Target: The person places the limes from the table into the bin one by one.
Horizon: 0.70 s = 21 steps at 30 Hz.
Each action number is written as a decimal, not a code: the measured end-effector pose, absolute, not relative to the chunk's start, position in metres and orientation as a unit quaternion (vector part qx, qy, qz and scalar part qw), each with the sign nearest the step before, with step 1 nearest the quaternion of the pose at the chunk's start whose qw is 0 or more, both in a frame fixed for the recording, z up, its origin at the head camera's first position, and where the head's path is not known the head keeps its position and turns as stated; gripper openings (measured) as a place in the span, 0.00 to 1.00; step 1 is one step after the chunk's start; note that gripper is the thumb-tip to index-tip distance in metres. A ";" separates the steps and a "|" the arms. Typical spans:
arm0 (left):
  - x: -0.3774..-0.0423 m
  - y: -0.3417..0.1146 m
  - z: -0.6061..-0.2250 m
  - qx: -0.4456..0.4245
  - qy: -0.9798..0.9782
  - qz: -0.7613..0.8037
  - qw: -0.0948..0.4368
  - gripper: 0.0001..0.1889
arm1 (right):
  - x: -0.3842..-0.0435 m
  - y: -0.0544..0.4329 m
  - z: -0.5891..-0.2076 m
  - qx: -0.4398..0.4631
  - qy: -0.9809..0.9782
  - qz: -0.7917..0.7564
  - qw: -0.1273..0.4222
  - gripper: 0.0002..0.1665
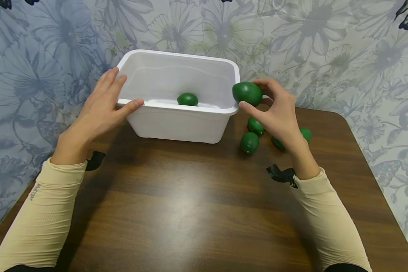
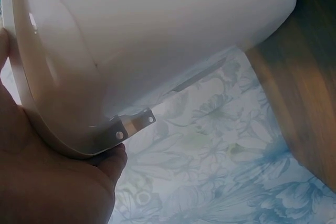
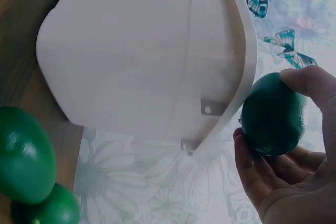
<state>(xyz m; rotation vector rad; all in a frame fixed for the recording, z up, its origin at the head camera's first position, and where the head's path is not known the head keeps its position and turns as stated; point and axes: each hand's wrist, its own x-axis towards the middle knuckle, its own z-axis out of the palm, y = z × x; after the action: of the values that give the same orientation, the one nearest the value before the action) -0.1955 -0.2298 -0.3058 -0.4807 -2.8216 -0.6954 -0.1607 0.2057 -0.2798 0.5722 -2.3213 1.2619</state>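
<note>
My right hand holds an oval green fruit, like an avocado or a lime, between thumb and fingers. It is beside the right end of the white plastic box, level with the rim. The right wrist view shows this held fruit close to the rim. My left hand grips the box at its front left corner, thumb along the front rim and fingers over the left edge. Inside the box lies another green fruit, its lower part hidden by the front wall.
Several more green fruits lie on the brown wooden table to the right of the box, some partly covered by my right hand and wrist. A wall with flowered paper rises behind the box and along the left side.
</note>
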 end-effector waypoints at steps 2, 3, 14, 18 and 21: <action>-0.196 -0.230 -0.306 -0.163 -0.953 -0.236 0.100 0.53 | -0.158 0.198 -0.275 0.208 -0.838 0.456 0.217 0.28; -0.196 -0.230 -0.306 -0.164 -0.952 -0.237 0.100 0.53 | -0.158 0.195 -0.272 0.209 -0.838 0.455 0.216 0.28; -0.197 -0.230 -0.306 -0.163 -0.951 -0.241 0.102 0.52 | -0.190 0.179 -0.288 0.277 -0.837 0.432 0.188 0.30; -0.197 -0.229 -0.307 -0.165 -0.950 -0.243 0.106 0.51 | -0.194 0.176 -0.292 0.288 -0.844 0.410 0.189 0.29; -0.198 -0.228 -0.308 -0.166 -0.950 -0.243 0.106 0.51 | -0.195 0.176 -0.296 0.288 -0.848 0.402 0.191 0.29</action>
<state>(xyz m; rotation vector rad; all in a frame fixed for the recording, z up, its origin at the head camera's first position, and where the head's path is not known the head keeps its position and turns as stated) -0.1976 -0.2277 -0.3082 -0.4886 -2.7990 -0.7156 -0.1945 0.1764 -0.2960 0.8100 -2.3827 1.1282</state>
